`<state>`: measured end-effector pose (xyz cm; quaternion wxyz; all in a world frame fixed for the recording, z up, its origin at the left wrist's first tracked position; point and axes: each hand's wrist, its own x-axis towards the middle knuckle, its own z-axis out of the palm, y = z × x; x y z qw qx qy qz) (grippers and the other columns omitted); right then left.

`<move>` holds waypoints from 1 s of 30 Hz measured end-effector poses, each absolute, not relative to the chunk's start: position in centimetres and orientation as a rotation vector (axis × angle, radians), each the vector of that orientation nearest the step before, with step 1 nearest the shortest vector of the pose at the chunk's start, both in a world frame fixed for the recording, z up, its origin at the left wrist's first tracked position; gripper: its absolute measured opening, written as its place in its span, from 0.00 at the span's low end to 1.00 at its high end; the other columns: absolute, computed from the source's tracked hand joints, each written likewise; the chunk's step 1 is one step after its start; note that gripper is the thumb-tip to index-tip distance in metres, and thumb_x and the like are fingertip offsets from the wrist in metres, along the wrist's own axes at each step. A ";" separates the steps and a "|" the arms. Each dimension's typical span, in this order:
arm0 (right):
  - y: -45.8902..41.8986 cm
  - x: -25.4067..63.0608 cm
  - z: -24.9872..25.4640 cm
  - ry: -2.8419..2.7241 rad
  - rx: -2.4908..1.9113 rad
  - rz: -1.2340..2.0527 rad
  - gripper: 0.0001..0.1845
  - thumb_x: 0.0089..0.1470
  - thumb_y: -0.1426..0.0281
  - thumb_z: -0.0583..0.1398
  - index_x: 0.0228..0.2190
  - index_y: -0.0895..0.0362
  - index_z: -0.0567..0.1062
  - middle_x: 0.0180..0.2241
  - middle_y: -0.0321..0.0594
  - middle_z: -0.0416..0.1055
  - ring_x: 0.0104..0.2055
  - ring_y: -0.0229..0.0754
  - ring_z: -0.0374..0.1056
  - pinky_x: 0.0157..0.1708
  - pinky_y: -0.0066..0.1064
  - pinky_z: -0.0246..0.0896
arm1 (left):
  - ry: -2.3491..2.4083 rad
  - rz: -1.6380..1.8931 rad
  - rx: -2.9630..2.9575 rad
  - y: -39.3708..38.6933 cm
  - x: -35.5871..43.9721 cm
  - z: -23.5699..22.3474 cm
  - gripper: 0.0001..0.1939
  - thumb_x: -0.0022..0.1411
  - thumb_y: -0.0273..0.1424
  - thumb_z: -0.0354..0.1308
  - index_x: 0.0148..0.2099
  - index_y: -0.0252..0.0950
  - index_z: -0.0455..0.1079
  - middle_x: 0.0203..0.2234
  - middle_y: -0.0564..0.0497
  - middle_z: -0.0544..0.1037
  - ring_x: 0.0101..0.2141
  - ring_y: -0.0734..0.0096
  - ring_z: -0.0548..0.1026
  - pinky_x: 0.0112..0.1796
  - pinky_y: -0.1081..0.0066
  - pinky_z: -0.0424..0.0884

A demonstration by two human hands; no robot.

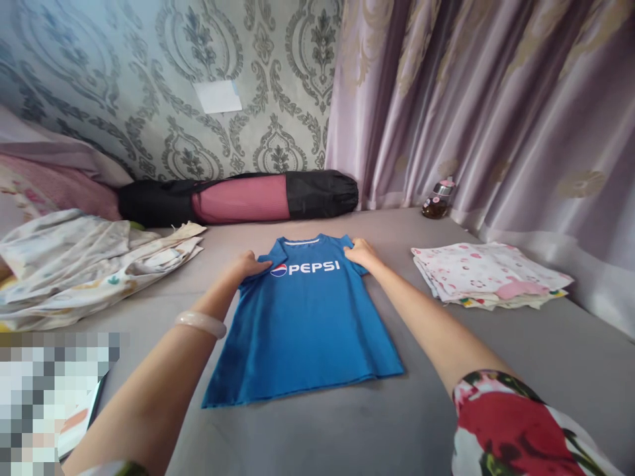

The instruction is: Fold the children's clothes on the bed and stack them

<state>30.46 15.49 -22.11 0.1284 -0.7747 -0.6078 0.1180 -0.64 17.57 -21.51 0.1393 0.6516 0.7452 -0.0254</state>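
Note:
A blue T-shirt with a white PEPSI print lies spread front side up, its collar pointing away from me. At its left shoulder, my left hand pinches the sleeve between thumb and fingers; a pale bangle circles that wrist. My right hand grips the opposite sleeve near the shoulder seam. The hem faces me and looks fairly flat, with soft folds running down the shirt's body.
The grey bed surface lies under everything. To the right sits a folded pile of printed cloth, with a bottle behind it. Rumpled cloths lie left. A black and pink roll rests against the wall. A blurred screen is lower left.

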 end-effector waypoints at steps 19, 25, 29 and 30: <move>12.8 27.7 -22.3 -1.738 -2.176 0.321 0.27 0.57 0.57 0.57 0.50 0.65 0.71 0.51 0.59 0.69 0.56 0.57 0.64 0.51 0.41 0.61 | 2.079 0.079 2.123 13.6 2.1 -21.0 0.20 0.62 0.41 0.53 0.52 0.37 0.69 0.50 0.41 0.76 0.52 0.53 0.73 0.43 0.66 0.69; 14.3 28.0 -23.3 -1.527 -2.238 0.537 0.28 0.57 0.51 0.54 0.45 0.60 0.76 0.48 0.55 0.73 0.51 0.53 0.69 0.47 0.36 0.64 | 2.060 0.125 2.076 13.8 2.1 -21.8 0.23 0.62 0.45 0.52 0.53 0.36 0.69 0.51 0.39 0.75 0.52 0.51 0.73 0.45 0.64 0.69; 14.9 27.9 -23.4 -1.554 -2.219 0.493 0.19 0.61 0.60 0.52 0.45 0.56 0.76 0.48 0.50 0.73 0.53 0.50 0.68 0.49 0.35 0.63 | 2.063 0.156 2.055 13.6 2.2 -21.8 0.21 0.64 0.44 0.50 0.52 0.37 0.70 0.49 0.41 0.77 0.50 0.52 0.74 0.45 0.64 0.69; 14.8 27.8 -23.4 -1.580 -2.211 0.458 0.18 0.61 0.63 0.53 0.48 0.55 0.74 0.50 0.49 0.72 0.54 0.50 0.68 0.49 0.36 0.62 | 2.077 0.164 2.050 13.6 2.3 -21.8 0.20 0.65 0.42 0.49 0.52 0.38 0.70 0.49 0.41 0.77 0.50 0.52 0.74 0.44 0.64 0.70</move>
